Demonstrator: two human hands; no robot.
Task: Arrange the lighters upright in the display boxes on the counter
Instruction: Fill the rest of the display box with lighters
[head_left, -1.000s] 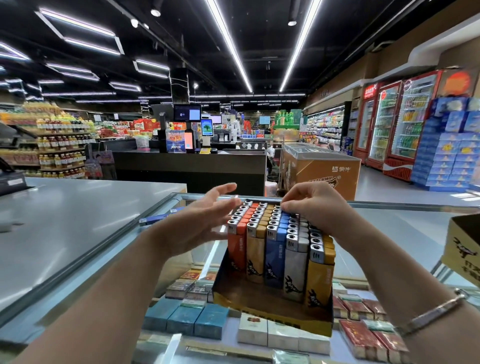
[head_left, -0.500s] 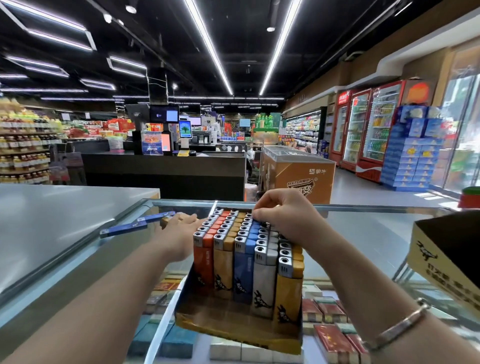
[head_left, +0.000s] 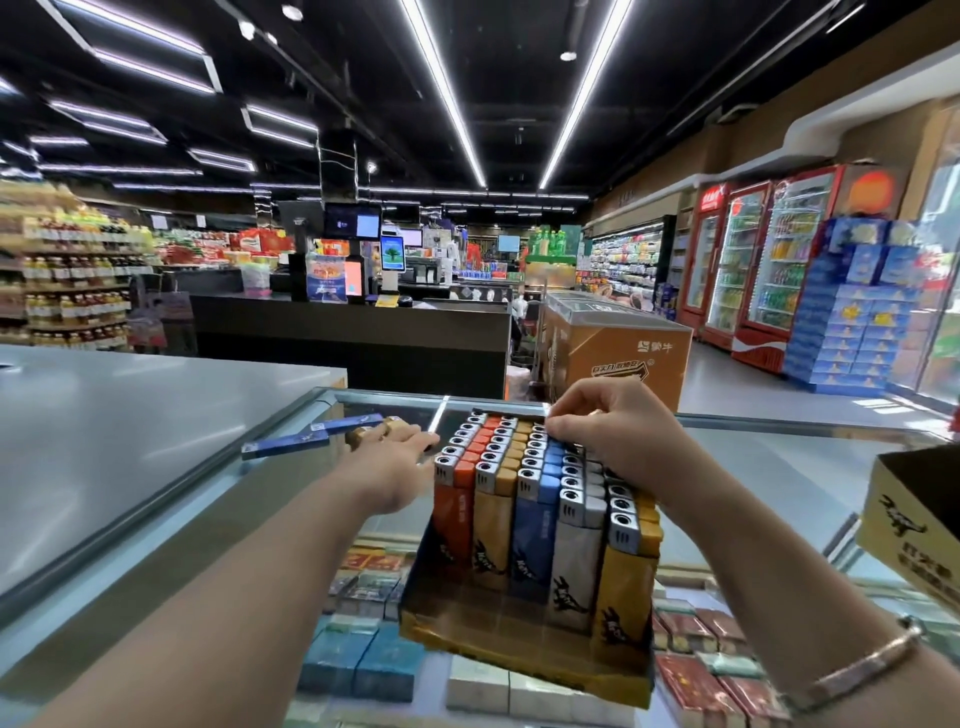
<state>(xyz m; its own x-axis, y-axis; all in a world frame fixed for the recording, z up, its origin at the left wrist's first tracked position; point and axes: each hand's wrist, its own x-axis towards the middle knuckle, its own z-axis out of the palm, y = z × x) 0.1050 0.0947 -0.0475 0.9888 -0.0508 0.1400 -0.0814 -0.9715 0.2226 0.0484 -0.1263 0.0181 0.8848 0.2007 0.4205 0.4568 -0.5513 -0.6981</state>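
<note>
The right hand (head_left: 618, 436) is curling over the far rows of lighters (head_left: 524, 499), its fingertips pinching down among the metal tops at the back of the pack. The left hand (head_left: 387, 462) is lying flat and relaxed against the left side of the pack, fingers straight, holding nothing. The lighters are standing upright in tight coloured rows, orange, tan, blue, silver and yellow, inside an open display box (head_left: 519, 654) that is sitting on the glass bench (head_left: 769, 467). A bracelet (head_left: 857, 670) is showing on the right wrist. Just beyond the left hand, loose blue lighters (head_left: 291, 444) are lying flat on the glass. A second box (head_left: 914, 525) is standing at the right edge. Cigarette packs (head_left: 358, 665) are showing under the glass.
</note>
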